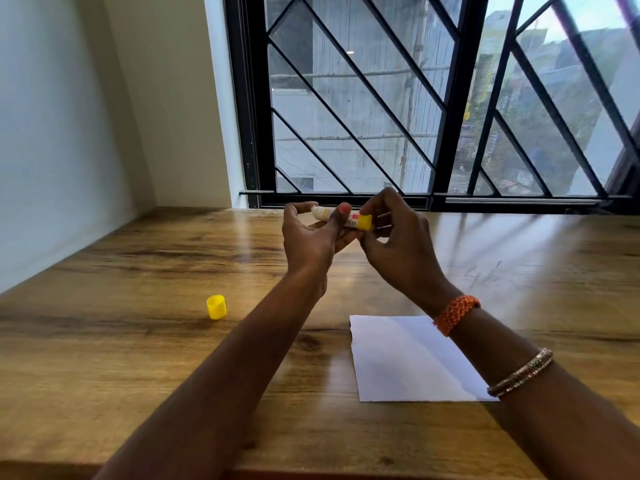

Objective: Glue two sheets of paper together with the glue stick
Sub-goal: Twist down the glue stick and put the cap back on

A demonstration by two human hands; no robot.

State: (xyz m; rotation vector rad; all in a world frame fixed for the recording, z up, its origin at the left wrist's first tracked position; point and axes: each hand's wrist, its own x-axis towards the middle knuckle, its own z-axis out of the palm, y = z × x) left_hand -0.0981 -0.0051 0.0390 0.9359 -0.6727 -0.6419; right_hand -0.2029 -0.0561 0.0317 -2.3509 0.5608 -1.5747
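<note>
Glue stick [341, 219]: uncapped, held above tabletop [138, 341]; left hand [311, 233] grips barrel, right hand [391, 237] pinches yellow base. Cap [216, 307] left; paper [408, 358] near right. You twist gently, exposing little glue.

Glue stick [341, 218] label blurred, mid-body hidden by left thumb; paper [408, 362] right corner under forearm.

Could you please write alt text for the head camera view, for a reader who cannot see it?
Both hands hold an uncapped glue stick above a wooden table: the left hand grips its body, the right hand pinches its yellow base. The yellow cap lies at left, white paper at right.
</note>
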